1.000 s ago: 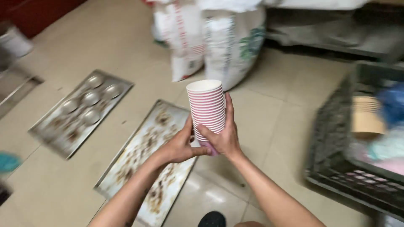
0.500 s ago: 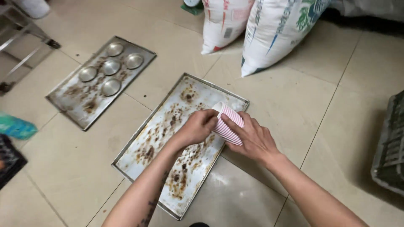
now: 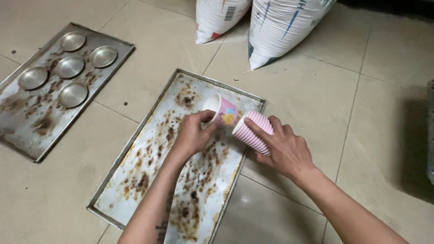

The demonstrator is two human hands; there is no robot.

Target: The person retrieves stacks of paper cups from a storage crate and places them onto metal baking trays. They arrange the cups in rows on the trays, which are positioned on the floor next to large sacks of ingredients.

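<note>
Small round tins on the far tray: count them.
5. All sit on the stained tray at upper left: one at top, two mid-row, two below. None hidden.

Two big white sacks stand on the floor at the top of your view, side by side and touching near the top edge. The left sack is white with a black striped label patch and a bit of red near its bottom. The right sack is bigger and bulges out, white with thin blue and red streaks and some green along its top and lower edge.
</note>
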